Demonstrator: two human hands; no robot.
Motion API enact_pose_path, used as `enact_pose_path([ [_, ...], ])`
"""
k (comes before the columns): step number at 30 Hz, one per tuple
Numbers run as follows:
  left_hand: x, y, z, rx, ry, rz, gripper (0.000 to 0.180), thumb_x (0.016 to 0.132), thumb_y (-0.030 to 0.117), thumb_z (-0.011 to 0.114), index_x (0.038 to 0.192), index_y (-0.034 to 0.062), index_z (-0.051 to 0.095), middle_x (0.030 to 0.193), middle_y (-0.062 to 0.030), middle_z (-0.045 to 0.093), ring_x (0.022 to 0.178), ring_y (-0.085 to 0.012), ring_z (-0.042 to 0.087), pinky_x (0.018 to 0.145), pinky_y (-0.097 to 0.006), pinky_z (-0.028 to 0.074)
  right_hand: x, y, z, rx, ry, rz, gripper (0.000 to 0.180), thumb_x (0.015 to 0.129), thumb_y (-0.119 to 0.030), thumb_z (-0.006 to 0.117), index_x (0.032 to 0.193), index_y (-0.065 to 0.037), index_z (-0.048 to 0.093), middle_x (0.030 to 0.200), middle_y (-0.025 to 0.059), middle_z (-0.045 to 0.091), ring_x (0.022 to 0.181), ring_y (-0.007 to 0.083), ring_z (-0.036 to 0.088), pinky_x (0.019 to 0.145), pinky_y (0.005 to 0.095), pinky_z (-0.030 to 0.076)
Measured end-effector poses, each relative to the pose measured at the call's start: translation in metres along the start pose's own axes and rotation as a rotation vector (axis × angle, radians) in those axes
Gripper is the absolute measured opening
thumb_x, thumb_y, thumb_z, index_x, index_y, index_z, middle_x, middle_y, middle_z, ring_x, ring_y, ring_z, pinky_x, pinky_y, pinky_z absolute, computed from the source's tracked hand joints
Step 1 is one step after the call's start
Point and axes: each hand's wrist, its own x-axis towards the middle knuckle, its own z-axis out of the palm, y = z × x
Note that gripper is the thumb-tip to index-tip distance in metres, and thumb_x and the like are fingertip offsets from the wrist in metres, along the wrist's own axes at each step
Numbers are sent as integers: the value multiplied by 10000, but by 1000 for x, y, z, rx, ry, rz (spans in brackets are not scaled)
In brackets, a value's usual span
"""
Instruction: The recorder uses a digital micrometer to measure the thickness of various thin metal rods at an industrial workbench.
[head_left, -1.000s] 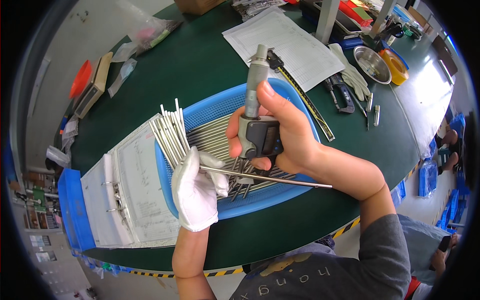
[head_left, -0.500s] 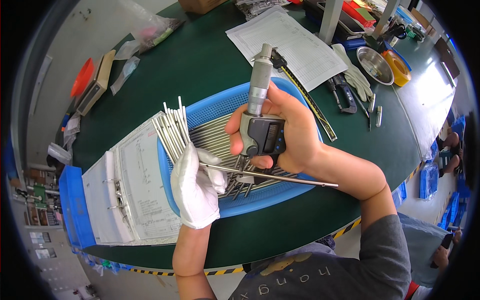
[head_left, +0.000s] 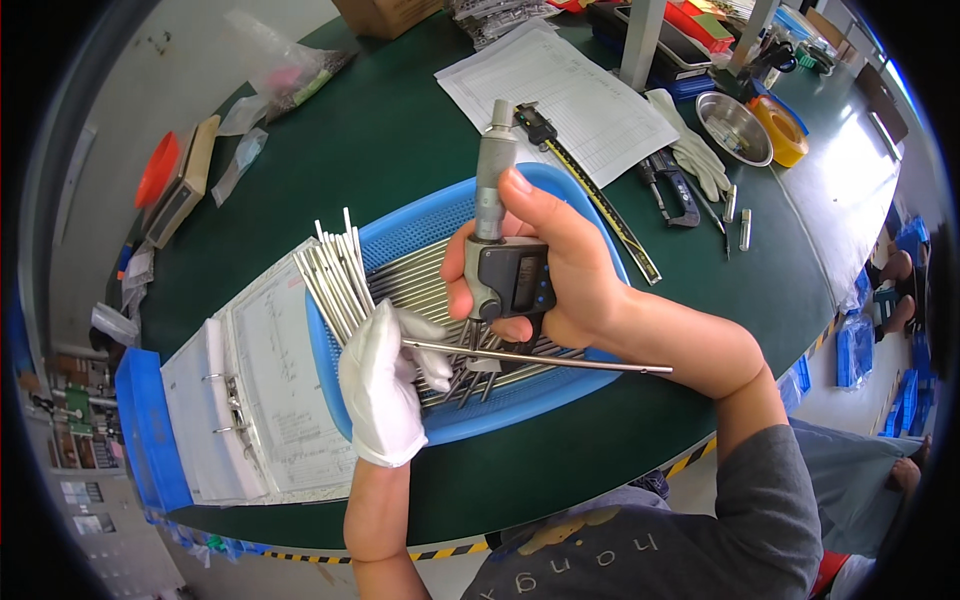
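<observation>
My left hand [head_left: 380,385], in a white glove, is closed around a bundle of thin metal rods [head_left: 338,270] that fans out past it toward the far left. One single rod [head_left: 560,358] sticks out to the right from between its thumb and fingers. My bare right hand [head_left: 560,260] grips a digital micrometer [head_left: 505,278], its thimble pointing away from me. The micrometer's lower jaw end meets the single rod; whether the faces touch it cannot be told. Beneath both hands lies a blue perforated basket [head_left: 440,430] with many more rods [head_left: 415,270] in it.
Left of the basket lies an open ring binder [head_left: 290,420] beside a blue bin [head_left: 150,430]. Beyond the basket are a digital caliper [head_left: 590,190] and paper sheets [head_left: 570,100]. At right are another micrometer [head_left: 675,190], a white glove [head_left: 695,150] and a metal bowl [head_left: 735,128].
My right thumb has shifted onto the micrometer's sleeve near the thimble. The whole view has moved slightly; both hands keep their holds.
</observation>
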Motion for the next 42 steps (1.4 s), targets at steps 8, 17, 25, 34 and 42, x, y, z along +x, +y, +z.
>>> enact_pose_path([
  [8, -4, 5, -5, 129, 31, -10, 310, 870, 290, 444, 687, 44, 494, 531, -20, 478, 373, -38, 349, 337, -162, 249, 1, -2, -1, 11, -17, 31, 698, 815, -606, 216, 812, 15, 535, 657, 134, 566, 454, 123, 458, 347, 207, 349],
  [17, -6, 3, 2, 81, -53, -71, 323, 875, 299, 440, 699, 34, 496, 541, -30, 490, 380, -45, 355, 353, -169, 269, 2, 1, -1, 144, -16, 44, 675, 827, -559, 197, 835, 31, 527, 674, 156, 562, 464, 135, 460, 354, 220, 358],
  [25, -6, 2, 1, 91, -120, -54, 333, 882, 300, 422, 700, 33, 503, 544, -28, 494, 392, -47, 374, 365, -169, 289, -1, 0, 0, -21, 26, 14, 645, 802, -589, 299, 808, 9, 541, 658, 131, 567, 461, 126, 470, 344, 221, 358],
  [34, -12, -3, 21, 1290, 0, 1199, 326, 579, 62, 665, 881, 141, 570, 706, -11, 377, 505, -158, 400, 444, -291, 313, 1, 0, 0, -25, 128, -38, 622, 793, -596, 320, 785, -14, 537, 655, 114, 559, 441, 120, 451, 381, 207, 354],
  [42, -7, -17, 32, 1412, -110, 1202, 249, 520, 88, 591, 767, 90, 565, 581, 11, 347, 477, -130, 416, 425, -274, 327, 1, 4, 2, -52, 130, -65, 604, 820, -570, 275, 799, -21, 526, 675, 107, 559, 411, 122, 436, 386, 212, 360],
])
